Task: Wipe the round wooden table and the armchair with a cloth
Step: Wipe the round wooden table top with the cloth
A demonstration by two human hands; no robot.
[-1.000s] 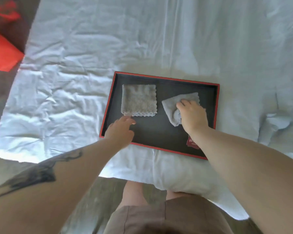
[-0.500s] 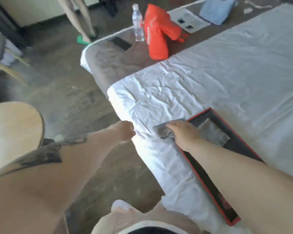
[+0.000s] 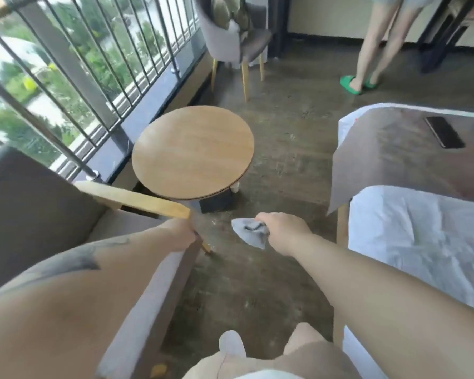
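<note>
Head view: my right hand [image 3: 283, 232] grips a grey cloth [image 3: 251, 232], bunched and hanging above the floor, near the round wooden table [image 3: 193, 151] but apart from it. My left hand [image 3: 179, 236] sits at the near end of the armchair's [image 3: 33, 198] wooden armrest [image 3: 137, 199]; I cannot tell how its fingers lie. A bed [image 3: 422, 236] stands to the right.

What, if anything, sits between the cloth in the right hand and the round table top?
Nothing visible. The right hand grips the cloth in the air over bare floor, just short of the round table. The armchair's wooden armrest lies off to the left, not between them.
</note>
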